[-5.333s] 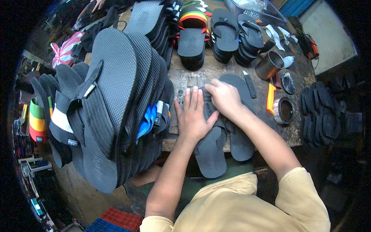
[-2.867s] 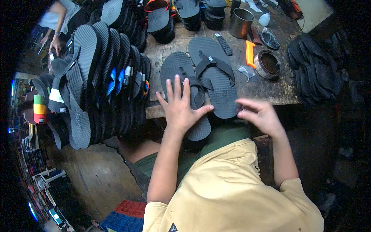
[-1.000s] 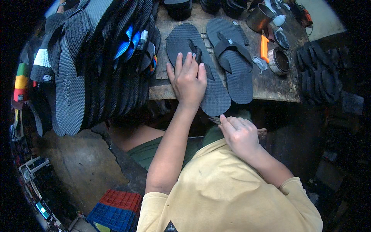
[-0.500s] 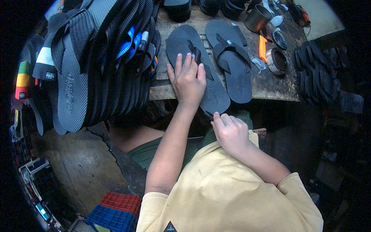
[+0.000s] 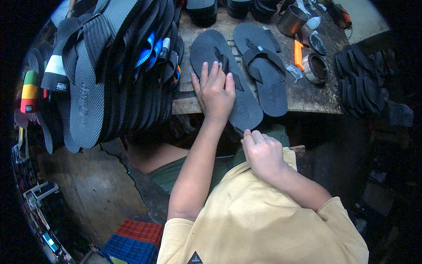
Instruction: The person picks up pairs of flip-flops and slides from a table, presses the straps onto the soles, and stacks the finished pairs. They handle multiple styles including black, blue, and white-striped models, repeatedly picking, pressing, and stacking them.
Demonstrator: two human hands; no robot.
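Pressing down flat, my left hand [image 5: 216, 93] lies spread, fingers open, on the near dark sandal [image 5: 226, 79], gripping nothing, only holding the sole against the worktop [image 5: 307, 94]. That sandal lies lengthwise with its heel end jutting over the worktop's near edge. My right hand [image 5: 262, 154] sits lower, close to my body above my yellow shirt [image 5: 259, 224], fingers curled loosely with the fingertips just below the sandal's overhanging heel; whether it pinches anything I cannot tell.

Just right of the first sandal lies a second dark sandal [image 5: 262, 66], strap up, nearly parallel to it. Further right on the worktop are an orange-handled knife [image 5: 298, 54], a round open tin [image 5: 315, 68] and, toward the far edge, a metal cup [image 5: 292, 20]. A heap of dark sandal straps [image 5: 360, 83] lies beyond the worktop's right end. To my left a thick row of dark sandals [image 5: 118, 66] stands on edge, some with blue or striped straps.
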